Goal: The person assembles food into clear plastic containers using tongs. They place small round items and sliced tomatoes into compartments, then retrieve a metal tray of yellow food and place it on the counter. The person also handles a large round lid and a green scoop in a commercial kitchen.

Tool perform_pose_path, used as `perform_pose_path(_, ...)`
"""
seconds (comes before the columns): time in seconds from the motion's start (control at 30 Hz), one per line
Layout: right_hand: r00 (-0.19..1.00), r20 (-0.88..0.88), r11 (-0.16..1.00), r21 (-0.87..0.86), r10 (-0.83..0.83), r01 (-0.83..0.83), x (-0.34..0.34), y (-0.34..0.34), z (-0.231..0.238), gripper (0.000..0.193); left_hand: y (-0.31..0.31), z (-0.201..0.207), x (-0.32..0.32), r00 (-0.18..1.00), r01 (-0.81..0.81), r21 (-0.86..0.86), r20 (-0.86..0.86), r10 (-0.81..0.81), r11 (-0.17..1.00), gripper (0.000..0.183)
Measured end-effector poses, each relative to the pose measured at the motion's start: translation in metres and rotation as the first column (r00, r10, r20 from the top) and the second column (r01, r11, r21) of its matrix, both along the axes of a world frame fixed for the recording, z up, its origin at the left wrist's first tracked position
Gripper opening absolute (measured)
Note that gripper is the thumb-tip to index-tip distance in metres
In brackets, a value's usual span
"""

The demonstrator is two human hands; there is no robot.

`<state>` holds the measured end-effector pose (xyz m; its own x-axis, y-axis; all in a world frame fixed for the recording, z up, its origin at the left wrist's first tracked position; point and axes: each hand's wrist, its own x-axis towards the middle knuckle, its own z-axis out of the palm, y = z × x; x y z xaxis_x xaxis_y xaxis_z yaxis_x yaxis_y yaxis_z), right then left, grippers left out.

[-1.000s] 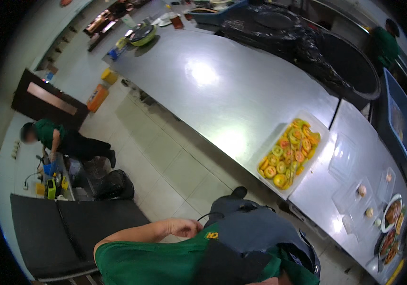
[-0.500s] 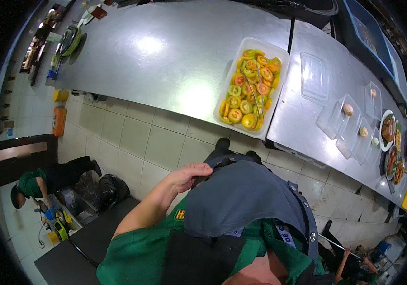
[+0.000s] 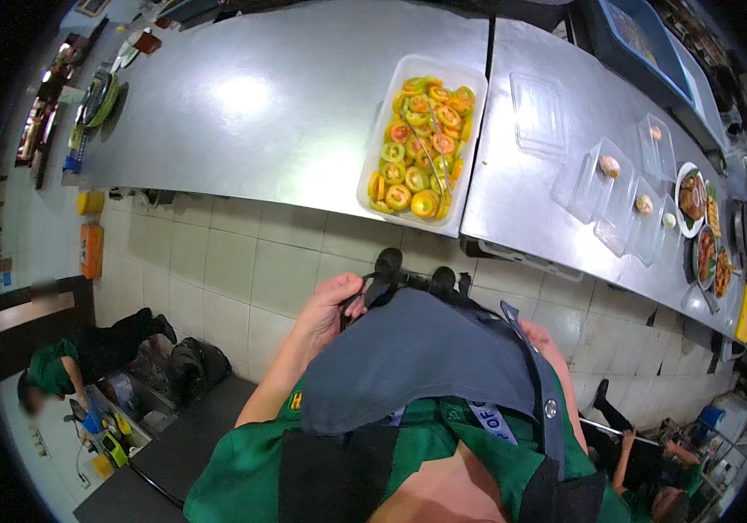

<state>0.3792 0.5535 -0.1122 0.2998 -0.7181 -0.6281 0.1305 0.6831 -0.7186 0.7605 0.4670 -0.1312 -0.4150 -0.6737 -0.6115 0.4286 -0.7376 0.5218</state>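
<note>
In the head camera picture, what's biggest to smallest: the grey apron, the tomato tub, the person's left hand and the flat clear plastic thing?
1. Grey apron
2. Tomato tub
3. Flat clear plastic thing
4. Left hand

The apron's closeness makes it look bigger.

1. The person's bare right hand (image 3: pixel 537 334) is partly hidden behind the grey cloth apron (image 3: pixel 426 357).
2. The blue rectangular plastic crate (image 3: pixel 607 35) is cut off by the upper edge.
3. The green-shirted co-worker (image 3: pixel 53 370) has a blurred head.
</note>
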Motion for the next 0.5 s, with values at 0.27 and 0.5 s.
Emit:
perform_pose_path(0.27, 0.992, -0.1, 0.995, 0.075, 0.076, -0.069, -0.007, -0.029, -0.02, 0.019, 0.011, -0.038, -0.026, 0.98, 0.147, 0.054, 0.127, -0.153, 0.988, 0.014)
perform_pose_path(0.5, 0.996, 0.073, 0.994, 0.095, 0.049, -0.055, 0.007, -0.055, -0.051, 0.016, -0.001, -0.049, -0.054, 0.967, 0.218, -0.044, 0.147, -0.21, 0.975, 0.011)
